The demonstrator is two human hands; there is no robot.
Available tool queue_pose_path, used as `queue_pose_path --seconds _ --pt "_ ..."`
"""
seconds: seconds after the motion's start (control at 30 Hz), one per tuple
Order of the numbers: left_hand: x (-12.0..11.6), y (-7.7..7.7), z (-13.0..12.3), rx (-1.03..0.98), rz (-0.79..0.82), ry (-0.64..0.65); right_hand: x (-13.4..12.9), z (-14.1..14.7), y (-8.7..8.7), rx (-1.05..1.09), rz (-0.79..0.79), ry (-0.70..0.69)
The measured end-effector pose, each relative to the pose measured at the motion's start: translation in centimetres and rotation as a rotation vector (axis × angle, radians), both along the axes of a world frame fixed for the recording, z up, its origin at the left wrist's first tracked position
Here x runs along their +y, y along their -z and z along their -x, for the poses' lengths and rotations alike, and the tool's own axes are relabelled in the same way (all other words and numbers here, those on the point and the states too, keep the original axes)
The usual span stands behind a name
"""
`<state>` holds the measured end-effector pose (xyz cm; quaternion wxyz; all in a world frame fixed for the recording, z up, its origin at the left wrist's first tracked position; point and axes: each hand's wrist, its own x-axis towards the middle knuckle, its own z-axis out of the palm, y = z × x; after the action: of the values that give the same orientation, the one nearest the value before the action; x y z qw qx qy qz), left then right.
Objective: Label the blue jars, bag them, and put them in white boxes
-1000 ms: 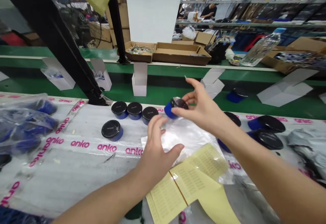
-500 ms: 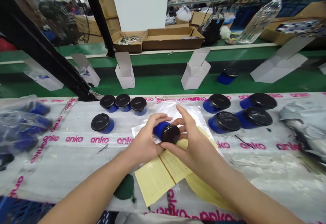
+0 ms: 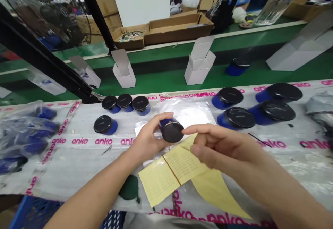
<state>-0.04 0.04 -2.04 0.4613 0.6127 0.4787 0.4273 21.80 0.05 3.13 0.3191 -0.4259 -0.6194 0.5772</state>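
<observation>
My left hand [image 3: 148, 138] is wrapped round a blue jar with a black lid [image 3: 172, 131], its lid tilted toward me. The index finger of my right hand [image 3: 221, 145] reaches to the lid's right edge, while its other fingers are curled; whether anything is between them is hard to make out. Below the jar lie yellow printed sheets [image 3: 161, 180], and behind it is a clear plastic bag [image 3: 192, 112]. Several lidded blue jars [image 3: 105, 125] stand at the left, and several more [image 3: 235, 118] at the right.
White open boxes [image 3: 199, 67] stand on the green conveyor [image 3: 156, 76] with one more jar. Bagged blue jars [image 3: 28, 135] lie at the far left. A black slanted post [image 3: 52, 59] crosses the left side. Cardboard trays [image 3: 179, 27] sit behind the conveyor.
My right hand has come away from around the jar to the right, only its index finger staying near the lid. The jar's lid now faces me more. The view has tilted and shifted.
</observation>
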Motion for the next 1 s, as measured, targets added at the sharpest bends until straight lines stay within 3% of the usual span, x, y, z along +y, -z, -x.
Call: queue_pose_path --seconds 0.07,0.17,0.43,0.67,1.0 --pt "0.0 0.2 0.1 -0.035 -0.006 0.043 0.3 0.0 0.2 0.087 0.304 -0.107" --pt "0.0 0.5 0.3 -0.072 -0.035 0.091 0.7 0.3 0.8 0.159 0.504 -0.107" --pt "-0.1 0.7 0.4 -0.112 -0.041 0.109 0.8 0.1 1.0 0.189 0.605 -0.062" --pt "-0.1 0.7 0.0 -0.124 -0.030 0.074 0.6 -0.2 0.8 0.208 0.706 -0.178" --pt "0.0 1.1 -0.1 -0.158 -0.056 0.061 0.8 -0.2 1.1 0.299 0.735 -0.164"
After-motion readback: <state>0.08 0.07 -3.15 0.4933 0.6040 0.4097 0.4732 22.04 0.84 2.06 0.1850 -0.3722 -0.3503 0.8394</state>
